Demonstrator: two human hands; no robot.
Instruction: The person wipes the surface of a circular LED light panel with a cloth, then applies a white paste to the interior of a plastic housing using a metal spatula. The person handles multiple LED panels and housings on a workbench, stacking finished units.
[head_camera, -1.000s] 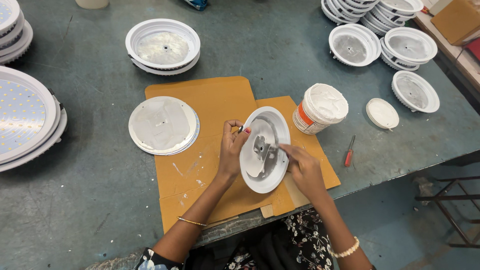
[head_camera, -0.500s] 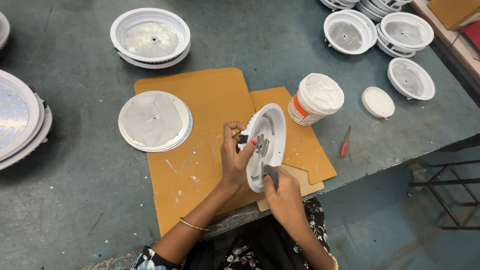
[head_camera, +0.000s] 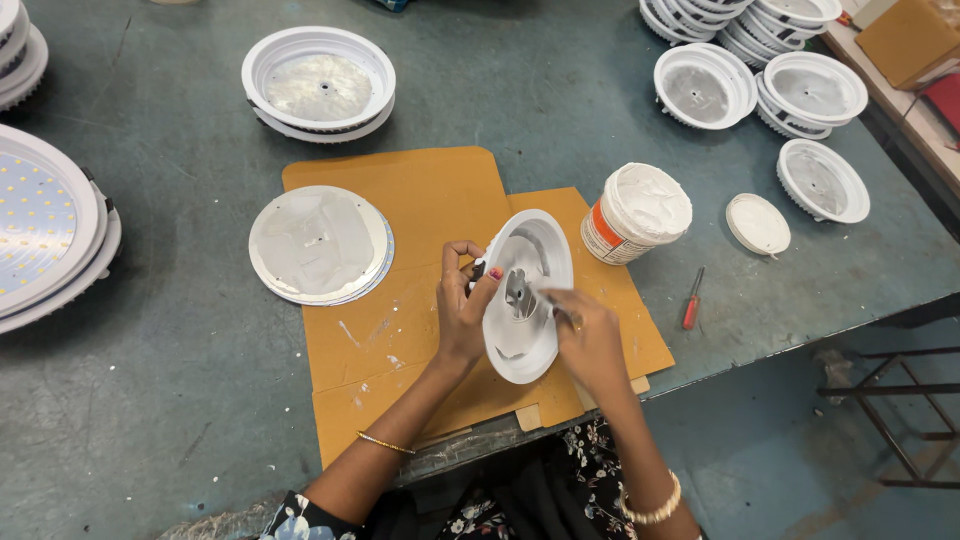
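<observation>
Over the brown cardboard sheet (head_camera: 420, 200) on the grey-green workbench (head_camera: 150, 400), the left hand (head_camera: 462, 310) clasps one round white lamp housing (head_camera: 527, 296) by its rim, tilted up. The right hand (head_camera: 590, 340) pinches something small inside it. One open white paste tub (head_camera: 636, 213), one red screwdriver (head_camera: 691, 299).

Grey-green worktable (head_camera: 150, 400); brown cardboard sheet (head_camera: 400, 180) at centre; white housings (head_camera: 318, 85) upper left & upper right; red screwdriver (head_camera: 691, 299) right; white tub (head_camera: 636, 213).

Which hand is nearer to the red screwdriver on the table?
Right. The right hand is inside the white round housing, closer to the red screwdriver; the left hand holds the housing's far rim.
</observation>
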